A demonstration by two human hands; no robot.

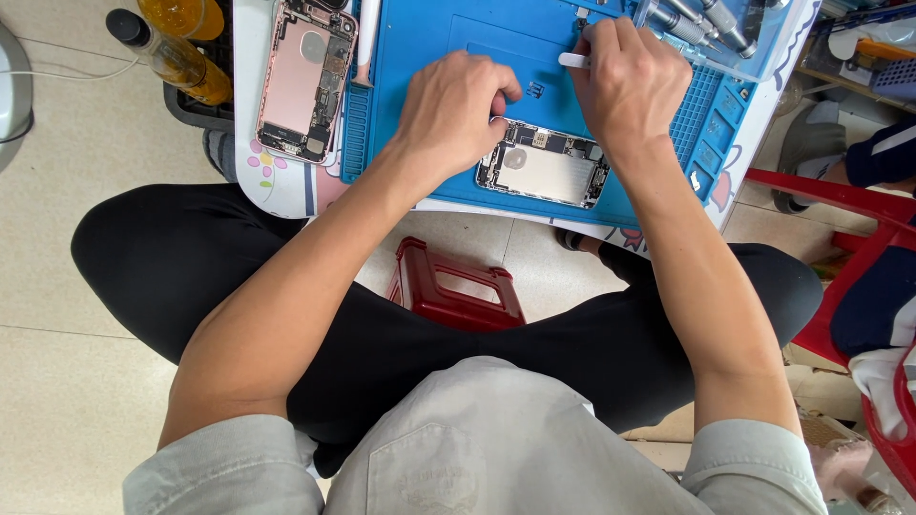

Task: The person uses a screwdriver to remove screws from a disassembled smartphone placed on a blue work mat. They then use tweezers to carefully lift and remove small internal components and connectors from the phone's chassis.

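Left hand [453, 114] curled shut, fingertips pressing top corner of open phone shell [546, 165]. Right hand [625, 81] pinching small white tool [572, 60] just above phone. Phone lies flat on blue mat [429, 38] on counter [286, 186]. Second pink phone shell [305, 81] lies left, off mat. Red stool [456, 286] stands between knees. Brown bottles [176, 57] sit far left.
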